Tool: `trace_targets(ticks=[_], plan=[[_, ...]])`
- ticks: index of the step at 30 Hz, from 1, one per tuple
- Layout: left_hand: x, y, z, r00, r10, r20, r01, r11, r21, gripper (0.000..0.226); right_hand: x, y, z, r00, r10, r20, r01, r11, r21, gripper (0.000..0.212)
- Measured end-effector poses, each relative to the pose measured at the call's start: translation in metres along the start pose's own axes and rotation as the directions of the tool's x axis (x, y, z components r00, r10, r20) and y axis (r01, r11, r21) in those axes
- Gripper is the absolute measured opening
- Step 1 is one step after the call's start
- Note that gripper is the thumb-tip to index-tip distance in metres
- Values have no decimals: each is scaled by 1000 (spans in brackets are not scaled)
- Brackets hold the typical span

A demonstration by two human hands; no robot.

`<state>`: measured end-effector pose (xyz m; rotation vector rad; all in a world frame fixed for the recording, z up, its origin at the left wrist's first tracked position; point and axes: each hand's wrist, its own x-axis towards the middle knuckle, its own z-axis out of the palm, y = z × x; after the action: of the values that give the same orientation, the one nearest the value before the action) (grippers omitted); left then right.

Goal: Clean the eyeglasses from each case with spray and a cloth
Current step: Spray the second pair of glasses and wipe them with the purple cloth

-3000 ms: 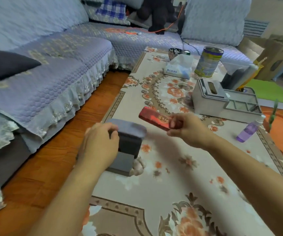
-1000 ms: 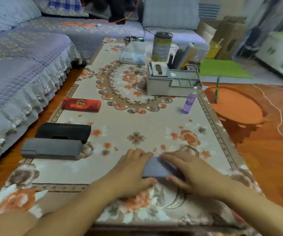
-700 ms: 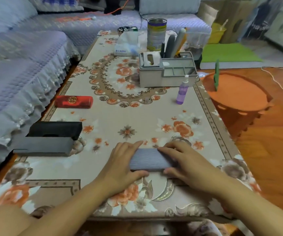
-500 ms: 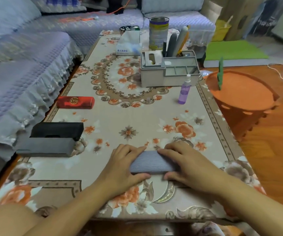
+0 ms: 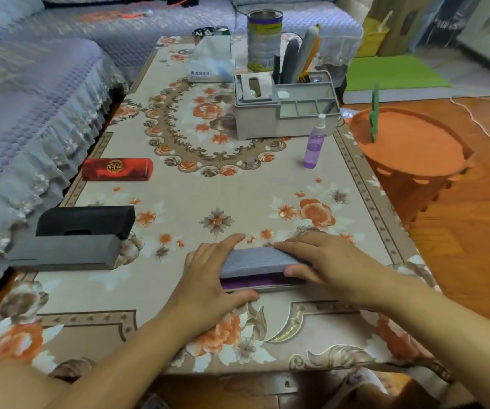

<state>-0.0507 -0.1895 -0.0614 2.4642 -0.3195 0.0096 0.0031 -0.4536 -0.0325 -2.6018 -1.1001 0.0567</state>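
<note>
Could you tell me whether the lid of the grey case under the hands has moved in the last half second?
Yes. The lid has lifted off its base on the table, opening a purple gap.

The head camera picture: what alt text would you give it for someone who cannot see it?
Two hands, left hand and right hand, hold a grey glasses case on a flowered table, its lid lifted slightly over a purple lining. Three more cases, red, black and grey, lie to the left; a purple spray bottle stands beyond.
</note>
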Motion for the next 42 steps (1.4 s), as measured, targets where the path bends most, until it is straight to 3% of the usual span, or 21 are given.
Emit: trace_targets(ticks=[4,11,13,17,19,21,22,24,25,27,30,33,36,42], plan=[[-1,0,-1,1000,-28,4,28,998,-57,102,2,-4,-2,1000,30,0,-30,999,-19,63],[-1,4,-4,997,-81,-16,78,986,-149,121,13,-2,1,963,264,-60,-243,941,235,49],[1,4,-3,995,-99,-33,91,978,-189,121,19,-1,2,943,324,-75,-290,912,290,36],[3,5,-2,991,-121,-64,107,976,-190,109,33,-6,-4,904,418,-87,-374,874,309,30],[6,3,-4,988,-142,-66,128,975,-182,106,35,-6,-14,837,498,-227,-408,844,349,22],[8,0,-7,986,-156,-54,146,977,-158,107,31,-9,-29,779,482,-402,-372,871,322,7],[8,-1,-8,986,-161,-46,152,976,-153,107,29,-12,-36,804,441,-399,-359,895,266,4],[8,-1,-9,986,-165,-35,157,975,-158,108,25,-18,-39,888,413,-202,-389,909,149,6],[7,0,-8,986,-164,-36,156,974,-161,108,24,-20,-35,888,450,-99,-440,892,107,7],[6,0,-6,987,-154,-52,146,979,-145,107,22,-19,-27,831,556,1,-554,829,77,13],[6,1,-5,989,-133,-72,128,989,-69,107,24,-17,-21,764,639,89,-640,735,224,20],[8,3,-7,988,-139,-64,136,990,-46,105,28,-17,-16,730,678,89,-665,675,319,16],[10,5,-9,988,-146,-45,145,989,-25,104,30,-24,-8,729,681,65,-665,683,302,14],[13,-7,-27,990,-102,94,103,995,-6,103,30,-23,5,699,715,-28,-671,668,322,7]])
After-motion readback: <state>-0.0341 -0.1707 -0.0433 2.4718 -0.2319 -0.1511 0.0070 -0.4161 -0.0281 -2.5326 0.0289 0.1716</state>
